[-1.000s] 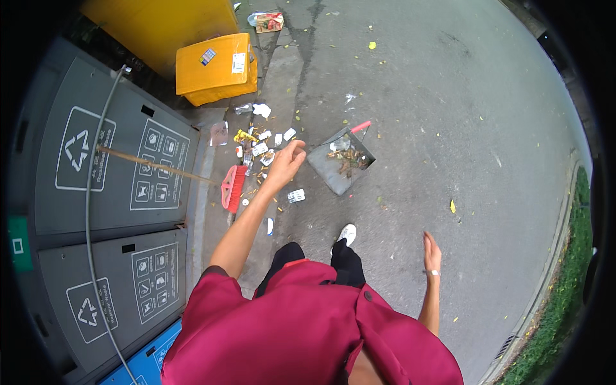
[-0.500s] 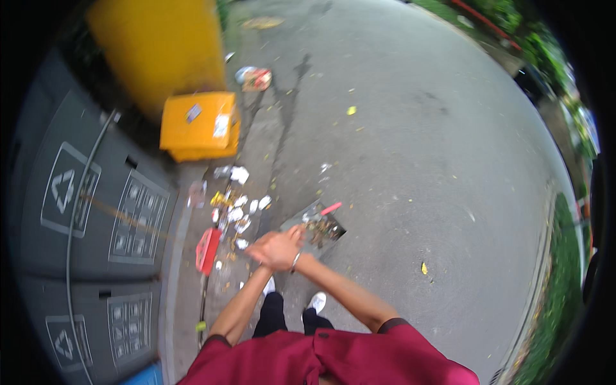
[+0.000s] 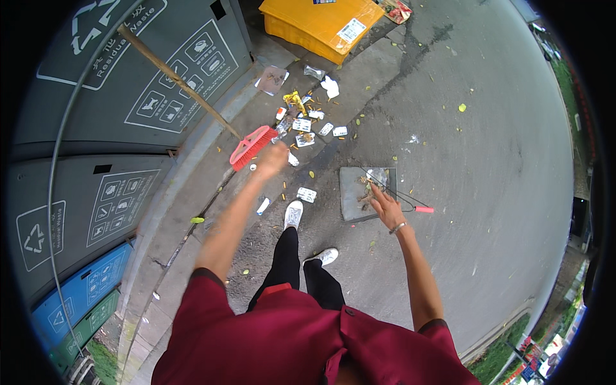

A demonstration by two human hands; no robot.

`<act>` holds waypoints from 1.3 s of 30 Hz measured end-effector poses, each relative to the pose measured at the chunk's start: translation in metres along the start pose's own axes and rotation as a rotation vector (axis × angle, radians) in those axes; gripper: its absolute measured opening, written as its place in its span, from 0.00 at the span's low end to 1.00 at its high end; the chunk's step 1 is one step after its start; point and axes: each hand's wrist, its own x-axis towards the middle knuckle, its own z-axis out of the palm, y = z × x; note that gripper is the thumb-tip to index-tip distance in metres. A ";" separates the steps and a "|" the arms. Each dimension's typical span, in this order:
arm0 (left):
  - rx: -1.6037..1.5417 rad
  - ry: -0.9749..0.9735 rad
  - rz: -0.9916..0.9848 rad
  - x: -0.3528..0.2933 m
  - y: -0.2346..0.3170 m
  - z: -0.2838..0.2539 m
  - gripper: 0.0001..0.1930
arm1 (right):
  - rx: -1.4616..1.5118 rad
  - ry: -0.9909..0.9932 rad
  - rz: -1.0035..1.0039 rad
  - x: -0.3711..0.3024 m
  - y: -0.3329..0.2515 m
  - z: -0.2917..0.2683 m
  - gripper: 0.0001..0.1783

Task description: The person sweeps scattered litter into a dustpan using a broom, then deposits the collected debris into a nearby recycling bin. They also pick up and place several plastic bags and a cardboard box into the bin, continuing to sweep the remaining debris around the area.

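Observation:
My left hand (image 3: 273, 160) is just right of a broom (image 3: 251, 146) with a pink-red head, whose wooden handle leans against the grey bins. Motion smears its fingers, and I cannot make out anything in it. My right hand (image 3: 387, 209), a bracelet at its wrist, is open with fingers stretched over a grey dustpan (image 3: 351, 192). Debris lies in the pan, and its wire handle ends in a pink grip (image 3: 424, 210). Beyond my left hand, litter is strewn on the ground: white blister packs (image 3: 301, 124), a yellow wrapper (image 3: 294, 101), crumpled white paper (image 3: 330, 87) and cigarette butts.
Large grey waste bins (image 3: 128, 147) line the left, with a blue bin (image 3: 90, 282) and a green bin (image 3: 93, 324) nearer. A yellow box (image 3: 314, 29) stands ahead. Grey asphalt (image 3: 487, 179) stretches to the right. A curb runs along the bins.
My hands were together in front of me; now they are apart, left by the broom, right over the dustpan. My view has shifted, and the litter appears closer and sharper.

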 end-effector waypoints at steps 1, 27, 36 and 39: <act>0.090 0.221 -0.164 0.019 0.027 -0.034 0.17 | -0.029 0.028 0.066 -0.014 0.024 0.000 0.20; -0.104 -0.169 0.409 0.080 0.231 -0.013 0.07 | 1.183 0.085 0.263 -0.020 -0.058 -0.170 0.23; 0.483 -0.503 0.943 0.008 0.434 0.188 0.09 | 1.664 -0.461 0.258 -0.137 0.055 -0.252 0.37; 0.421 -0.230 0.963 0.001 0.470 0.250 0.15 | 1.679 -0.238 0.319 -0.193 0.116 -0.263 0.41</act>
